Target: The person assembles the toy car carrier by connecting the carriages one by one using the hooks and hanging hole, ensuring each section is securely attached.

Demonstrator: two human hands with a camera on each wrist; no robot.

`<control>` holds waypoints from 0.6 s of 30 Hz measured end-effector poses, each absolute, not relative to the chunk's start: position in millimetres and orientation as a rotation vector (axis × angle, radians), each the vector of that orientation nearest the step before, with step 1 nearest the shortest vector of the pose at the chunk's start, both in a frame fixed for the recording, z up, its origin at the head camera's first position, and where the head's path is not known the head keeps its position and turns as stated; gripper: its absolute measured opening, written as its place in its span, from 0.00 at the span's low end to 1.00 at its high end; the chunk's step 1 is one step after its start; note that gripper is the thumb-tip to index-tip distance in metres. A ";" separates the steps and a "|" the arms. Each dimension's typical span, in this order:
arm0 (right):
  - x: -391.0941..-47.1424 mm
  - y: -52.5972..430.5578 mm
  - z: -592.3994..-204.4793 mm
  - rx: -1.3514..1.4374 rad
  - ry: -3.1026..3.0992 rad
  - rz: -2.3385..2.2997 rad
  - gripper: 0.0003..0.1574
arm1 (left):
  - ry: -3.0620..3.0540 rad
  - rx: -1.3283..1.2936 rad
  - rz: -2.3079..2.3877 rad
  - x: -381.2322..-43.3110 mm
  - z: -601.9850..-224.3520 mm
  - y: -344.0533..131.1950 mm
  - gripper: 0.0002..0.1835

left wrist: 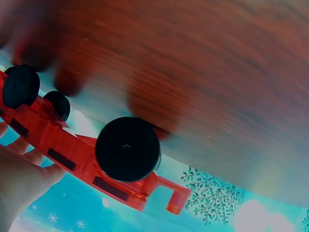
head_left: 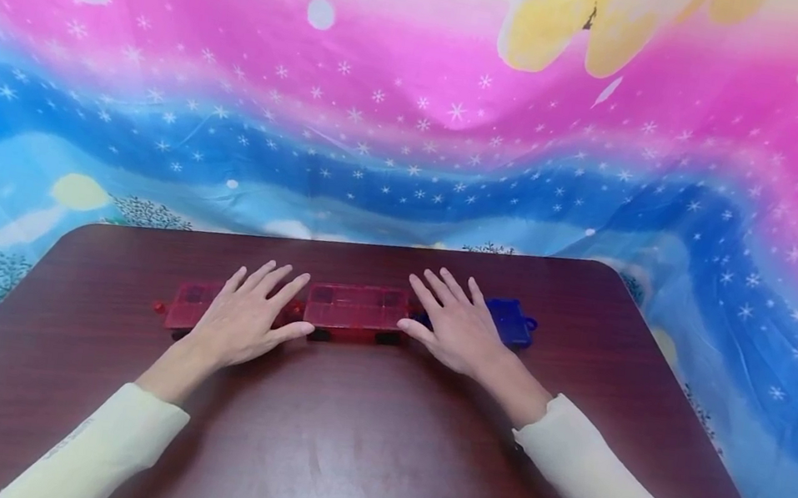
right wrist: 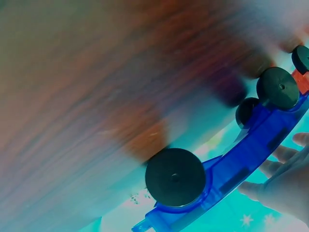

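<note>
Three see-through toy car bases on black wheels stand in a row on the table: a red one at the left (head_left: 191,302), another red one in the middle (head_left: 358,309) and a blue one at the right (head_left: 510,323). My left hand (head_left: 246,317), fingers spread, lies over the right part of the left red base in the head view. Likewise spread, my right hand (head_left: 460,329) covers the left part of the blue base. Close up, the wrist views show the red base's wheel (left wrist: 128,149) and the blue base's wheel (right wrist: 175,177). Whether my fingers touch the bases is unclear.
The dark brown wooden table (head_left: 334,451) has rounded far corners. Behind and beside it hangs a pink and blue cloth (head_left: 413,141) printed with snowflakes.
</note>
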State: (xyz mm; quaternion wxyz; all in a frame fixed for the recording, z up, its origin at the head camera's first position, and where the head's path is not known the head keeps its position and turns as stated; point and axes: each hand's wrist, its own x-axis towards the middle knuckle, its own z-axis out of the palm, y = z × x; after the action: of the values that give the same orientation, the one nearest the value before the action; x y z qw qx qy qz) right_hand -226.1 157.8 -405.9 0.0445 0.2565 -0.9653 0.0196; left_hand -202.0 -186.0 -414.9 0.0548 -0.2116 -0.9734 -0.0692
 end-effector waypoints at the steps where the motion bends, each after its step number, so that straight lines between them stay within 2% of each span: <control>1: -225.5 158.9 -406.0 0.785 -2.950 0.062 0.50 | -2.956 -0.645 -0.208 -202.2 -415.0 -184.9 0.47; 18: -227.5 181.1 -412.0 0.748 -2.997 0.094 0.52 | -2.947 -0.689 -0.206 -207.3 -412.7 -168.5 0.46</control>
State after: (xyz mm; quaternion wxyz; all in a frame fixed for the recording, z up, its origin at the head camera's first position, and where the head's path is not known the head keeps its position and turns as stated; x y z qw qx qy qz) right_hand -227.5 181.1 -412.0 0.0257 0.2420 -0.9695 0.0305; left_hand -207.3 -168.5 -412.7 0.0541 -0.2266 -0.9701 -0.0677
